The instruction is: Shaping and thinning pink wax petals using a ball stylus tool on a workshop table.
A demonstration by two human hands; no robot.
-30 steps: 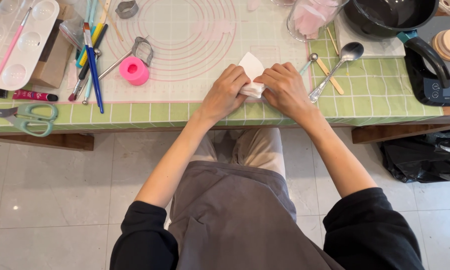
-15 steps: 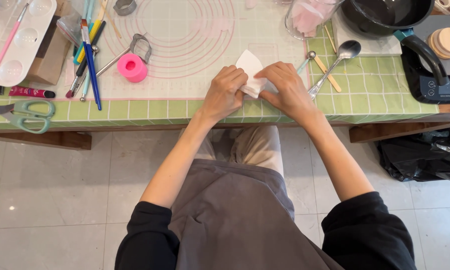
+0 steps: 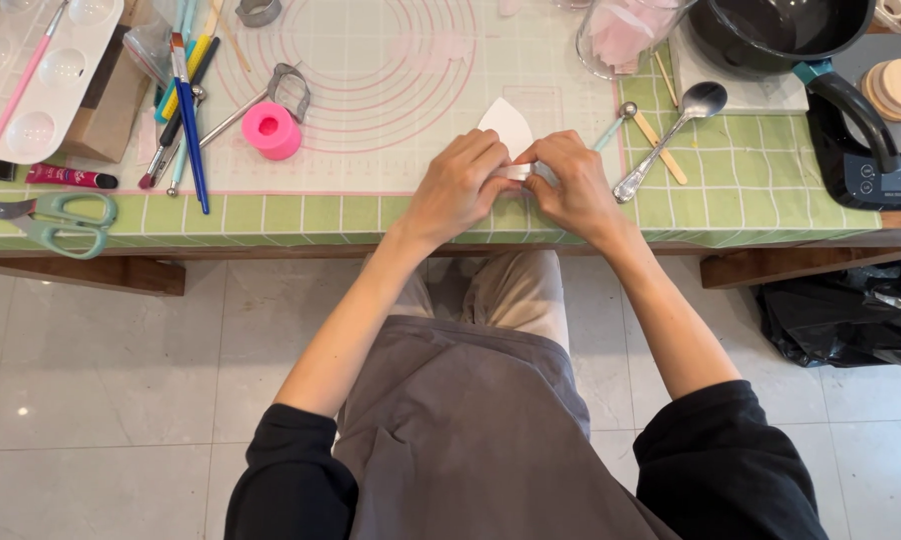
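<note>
Head view: left hand [image 3: 461, 185] and right hand [image 3: 569, 185] pinch white paper [image 3: 507, 125] near table edge [image 3: 371, 242].

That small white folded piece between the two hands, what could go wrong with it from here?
Both the left hand and right hand pinch the small white folded piece at its lower edge, so it might tear or crease crookedly if squeezed unevenly. The long silver metal spoon lies close beside the right hand; a sideways move of the wrist could knock it. The work sits near the front edge of the green checked tablecloth, so a dropped piece could fall to the floor.
</note>
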